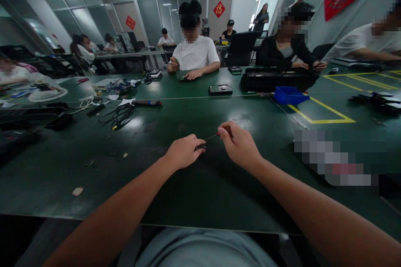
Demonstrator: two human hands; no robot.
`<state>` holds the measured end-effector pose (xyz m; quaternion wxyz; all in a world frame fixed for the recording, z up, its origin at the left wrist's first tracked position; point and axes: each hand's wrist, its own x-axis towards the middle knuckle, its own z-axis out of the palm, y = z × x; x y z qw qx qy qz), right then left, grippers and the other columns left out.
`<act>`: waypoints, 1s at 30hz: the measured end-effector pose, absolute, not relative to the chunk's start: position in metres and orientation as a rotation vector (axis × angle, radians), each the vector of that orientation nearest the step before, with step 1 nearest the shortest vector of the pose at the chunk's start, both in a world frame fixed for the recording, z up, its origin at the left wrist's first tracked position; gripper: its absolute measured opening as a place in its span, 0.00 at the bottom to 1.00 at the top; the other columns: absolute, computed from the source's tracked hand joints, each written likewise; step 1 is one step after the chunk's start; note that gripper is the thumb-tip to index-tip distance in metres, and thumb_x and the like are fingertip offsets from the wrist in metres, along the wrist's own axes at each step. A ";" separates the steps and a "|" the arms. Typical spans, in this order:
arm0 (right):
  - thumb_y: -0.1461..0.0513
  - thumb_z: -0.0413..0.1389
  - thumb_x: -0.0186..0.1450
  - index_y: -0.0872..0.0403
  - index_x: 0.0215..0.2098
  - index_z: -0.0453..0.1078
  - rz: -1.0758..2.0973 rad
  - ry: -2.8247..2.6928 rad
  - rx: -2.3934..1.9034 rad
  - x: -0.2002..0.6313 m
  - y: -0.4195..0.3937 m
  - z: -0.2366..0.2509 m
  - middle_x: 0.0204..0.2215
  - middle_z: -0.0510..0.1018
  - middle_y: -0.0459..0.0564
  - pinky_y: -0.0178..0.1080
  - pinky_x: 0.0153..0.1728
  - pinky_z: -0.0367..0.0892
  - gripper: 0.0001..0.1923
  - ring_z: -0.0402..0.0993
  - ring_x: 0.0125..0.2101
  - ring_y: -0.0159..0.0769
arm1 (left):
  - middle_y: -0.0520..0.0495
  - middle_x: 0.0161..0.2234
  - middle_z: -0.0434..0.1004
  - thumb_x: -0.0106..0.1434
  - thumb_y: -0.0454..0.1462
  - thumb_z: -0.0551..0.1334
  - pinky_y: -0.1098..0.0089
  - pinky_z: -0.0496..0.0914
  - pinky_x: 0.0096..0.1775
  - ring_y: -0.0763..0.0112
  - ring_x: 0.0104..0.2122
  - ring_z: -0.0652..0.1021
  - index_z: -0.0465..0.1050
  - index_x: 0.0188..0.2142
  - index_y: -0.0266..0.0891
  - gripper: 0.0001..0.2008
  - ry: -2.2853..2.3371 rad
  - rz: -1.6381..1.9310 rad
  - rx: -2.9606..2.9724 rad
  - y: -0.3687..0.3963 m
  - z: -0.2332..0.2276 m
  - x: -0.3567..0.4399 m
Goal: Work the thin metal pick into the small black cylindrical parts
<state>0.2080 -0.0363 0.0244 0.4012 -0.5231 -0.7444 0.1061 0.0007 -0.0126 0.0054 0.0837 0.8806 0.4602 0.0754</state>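
— What's in your right hand (239,146)?
— A thin screwdriver (212,137), pinched tight in my grip, tip angled down to the left.
— And your left hand (184,151)?
— Its grip is closed on a small dark part (201,147), low over the green surface (156,183) in front of me.

My table (175,200) wears a dark green mat, smooth with a soft sheen under the lights. The thin screwdriver (211,137) shaft glints like metal. Over there, the blue tray (290,95) looks like glossy plastic.
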 end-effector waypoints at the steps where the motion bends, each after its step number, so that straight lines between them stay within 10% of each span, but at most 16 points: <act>1: 0.59 0.47 0.72 0.54 0.40 0.67 0.270 -1.885 -1.322 0.208 -0.036 0.024 0.29 0.78 0.50 0.39 0.32 0.63 0.09 0.75 0.30 0.38 | 0.46 0.46 0.74 0.69 0.47 0.57 0.66 0.71 0.36 0.61 0.41 0.77 0.72 0.56 0.48 0.19 1.408 0.185 2.647 -0.013 0.005 0.002; 12: 0.58 0.47 0.72 0.54 0.40 0.68 0.286 -1.883 -1.321 0.209 -0.037 0.025 0.29 0.78 0.50 0.39 0.32 0.63 0.10 0.74 0.30 0.38 | 0.47 0.43 0.79 0.69 0.45 0.55 0.66 0.68 0.37 0.62 0.41 0.78 0.78 0.45 0.46 0.15 1.355 0.340 2.468 -0.007 0.008 -0.003; 18: 0.58 0.48 0.72 0.54 0.40 0.68 0.294 -1.870 -1.320 0.209 -0.037 0.025 0.28 0.77 0.49 0.38 0.31 0.62 0.10 0.74 0.29 0.37 | 0.46 0.38 0.80 0.65 0.42 0.60 0.71 0.67 0.30 0.74 0.24 0.74 0.78 0.43 0.40 0.12 1.233 0.691 1.827 0.002 0.024 -0.015; 30: 0.57 0.47 0.72 0.53 0.39 0.68 0.362 -1.869 -1.311 0.209 -0.036 0.025 0.30 0.78 0.49 0.39 0.34 0.63 0.10 0.75 0.31 0.38 | 0.51 0.28 0.67 0.67 0.36 0.59 0.77 0.54 0.19 0.77 0.20 0.67 0.68 0.34 0.35 0.06 1.279 1.308 0.716 0.025 0.050 -0.139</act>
